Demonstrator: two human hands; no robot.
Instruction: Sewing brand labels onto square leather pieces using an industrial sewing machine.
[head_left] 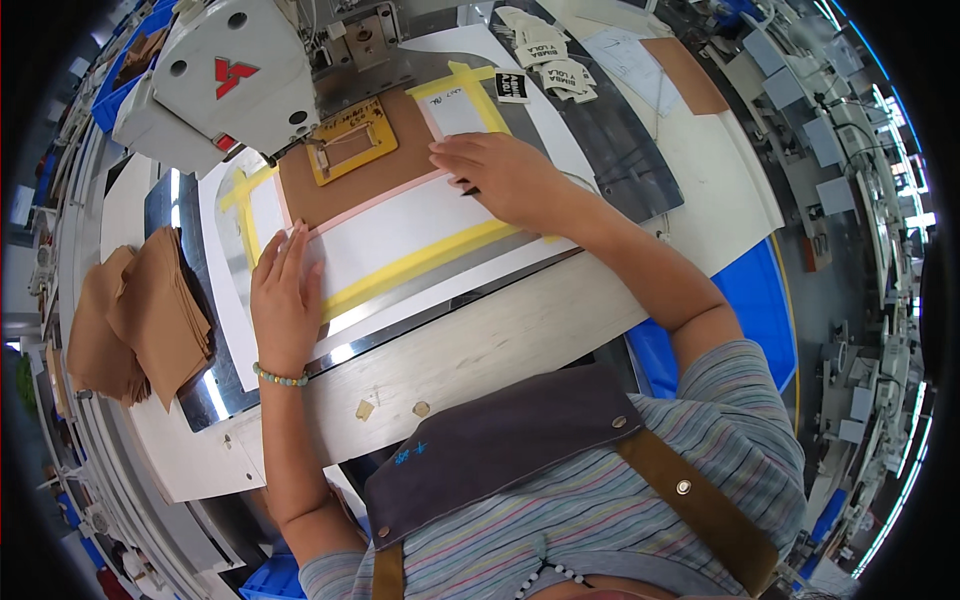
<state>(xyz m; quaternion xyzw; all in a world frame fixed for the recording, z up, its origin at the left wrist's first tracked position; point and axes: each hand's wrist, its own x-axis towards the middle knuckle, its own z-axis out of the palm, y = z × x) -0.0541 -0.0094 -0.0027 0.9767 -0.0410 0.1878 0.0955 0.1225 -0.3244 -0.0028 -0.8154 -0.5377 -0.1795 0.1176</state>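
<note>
Brown panel (400, 165) lies beside left hand (285, 305); blue bin (104, 103) holds brown pieces (143, 54).

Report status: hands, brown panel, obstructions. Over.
Left hand at near-left corner of brown panel, right hand at its right edge. Panel flat, yellow frame on top. Possibly in the way: dark tip at right hand, unidentified.

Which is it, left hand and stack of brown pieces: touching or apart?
Apart. The head view shows a strip of dark plate between the left hand and the stack of brown pieces.
</note>
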